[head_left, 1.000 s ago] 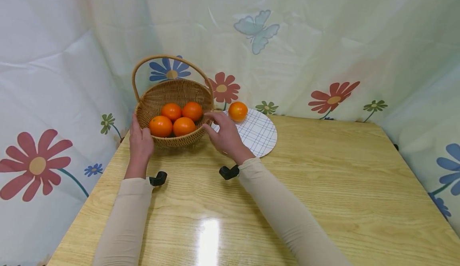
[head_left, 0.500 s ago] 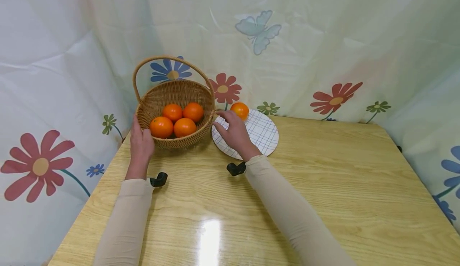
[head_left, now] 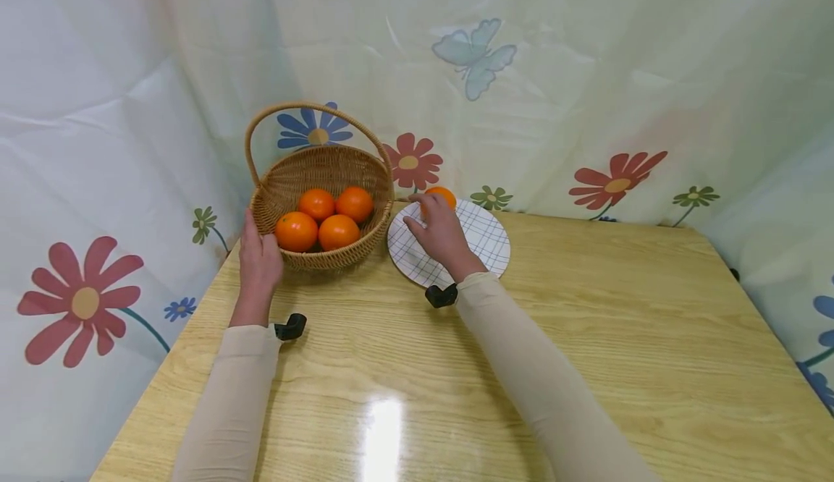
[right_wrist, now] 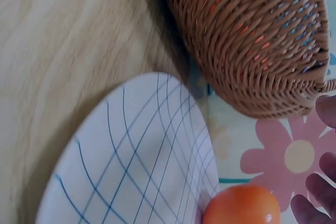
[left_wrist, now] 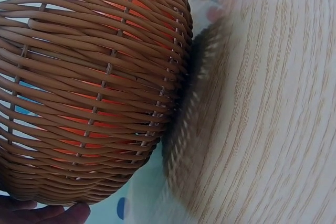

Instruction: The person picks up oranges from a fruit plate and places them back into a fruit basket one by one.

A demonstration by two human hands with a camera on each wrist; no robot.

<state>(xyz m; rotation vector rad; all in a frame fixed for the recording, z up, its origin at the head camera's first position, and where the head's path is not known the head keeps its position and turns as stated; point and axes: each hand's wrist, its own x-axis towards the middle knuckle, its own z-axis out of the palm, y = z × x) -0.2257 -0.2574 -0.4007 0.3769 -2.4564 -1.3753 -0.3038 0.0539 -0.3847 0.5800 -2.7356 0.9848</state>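
Note:
A wicker basket (head_left: 352, 167) with a tall arched handle stands at the back left of the table, several oranges (head_left: 317, 205) inside it. My left hand (head_left: 260, 268) rests against the basket's left side with fingers extended. The left wrist view shows its fingertips (left_wrist: 76, 212) at the woven wall. To the basket's right lies a round white plate (head_left: 489, 239) with a blue grid, and one more orange (head_left: 444, 193) is at its far edge. Over the plate hovers my right hand (head_left: 449, 239), fingers loosely bent and holding nothing. It partly hides that orange in the head view.
The wooden table (head_left: 625, 323) stretches to the right and toward the front. A flowered curtain (head_left: 534, 127) hangs right behind the basket and plate and along both sides. A black camera mount (head_left: 289, 326) sits at each wrist.
My right hand has moved right, away from the basket's right rim and over the plate toward the lone orange. The left hand keeps its place on the basket. The head view has shifted slightly.

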